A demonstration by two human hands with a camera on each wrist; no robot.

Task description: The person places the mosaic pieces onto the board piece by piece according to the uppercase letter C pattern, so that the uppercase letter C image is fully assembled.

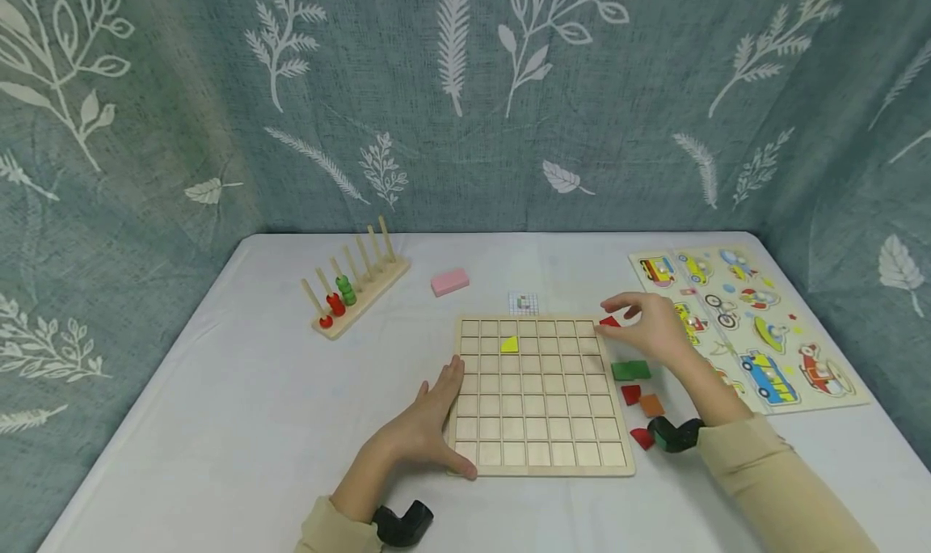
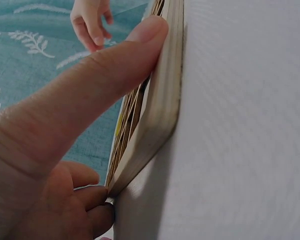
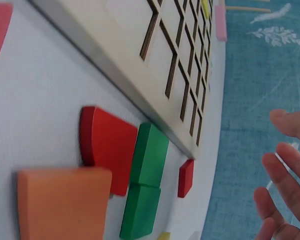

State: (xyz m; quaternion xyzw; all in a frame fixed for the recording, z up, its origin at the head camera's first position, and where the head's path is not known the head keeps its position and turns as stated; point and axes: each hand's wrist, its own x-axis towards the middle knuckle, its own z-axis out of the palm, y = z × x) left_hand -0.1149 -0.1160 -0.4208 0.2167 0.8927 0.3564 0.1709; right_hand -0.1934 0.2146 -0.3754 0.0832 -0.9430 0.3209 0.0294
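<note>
While the grid board (image 1: 541,471) is laid flat on the table (image 1: 218,424), a single yellow piece (image 1: 510,344) is noted on it, in the second row from the far edge. At the far right corner, a red piece (image 3: 185,178) is found on the table just beside the board. It is approached by the right hand (image 1: 650,327), whose fingers are parted, with nothing grasped. The board's near left corner is braced by the left hand (image 1: 422,424), fingers extended along the edge, nothing clenched. Beside the right edge, green pieces (image 1: 630,370) and an orange piece (image 1: 651,406) are recorded; beyond the far edge, a small card (image 1: 523,302). The step in hand is judged to be collection of the red piece; next, its sides must be pinched without the board being nudged.
</note>
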